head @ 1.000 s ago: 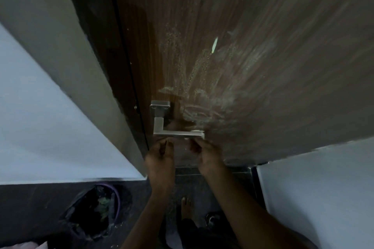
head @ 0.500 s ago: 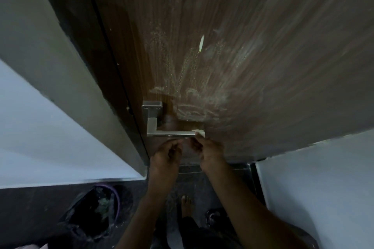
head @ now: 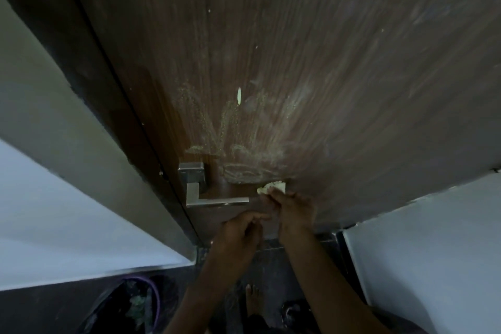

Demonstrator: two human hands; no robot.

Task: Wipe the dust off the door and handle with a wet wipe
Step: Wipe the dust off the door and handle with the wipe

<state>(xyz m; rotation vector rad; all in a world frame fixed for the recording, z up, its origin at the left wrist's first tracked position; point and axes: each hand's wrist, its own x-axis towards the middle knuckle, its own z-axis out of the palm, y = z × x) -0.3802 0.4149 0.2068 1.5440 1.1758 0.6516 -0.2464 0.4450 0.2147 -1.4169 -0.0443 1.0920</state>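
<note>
A dark brown wooden door fills the upper view, with pale dust smears above a silver lever handle on a square plate. My right hand holds a small crumpled wet wipe against the door just right of the lever's tip. My left hand hovers just below the lever with its fingers curled, pinched near the right hand. A small pale fleck sticks to the door above the smears.
The dark door frame and a pale wall lie to the left, another white wall at right. A bin with a dark bag and purple rim stands on the dark floor at lower left. My bare foot shows below.
Both hands have shifted from under the lever toward its right end. The right hand has risen past the lever tip, and the wipe now shows pressed on the door.
</note>
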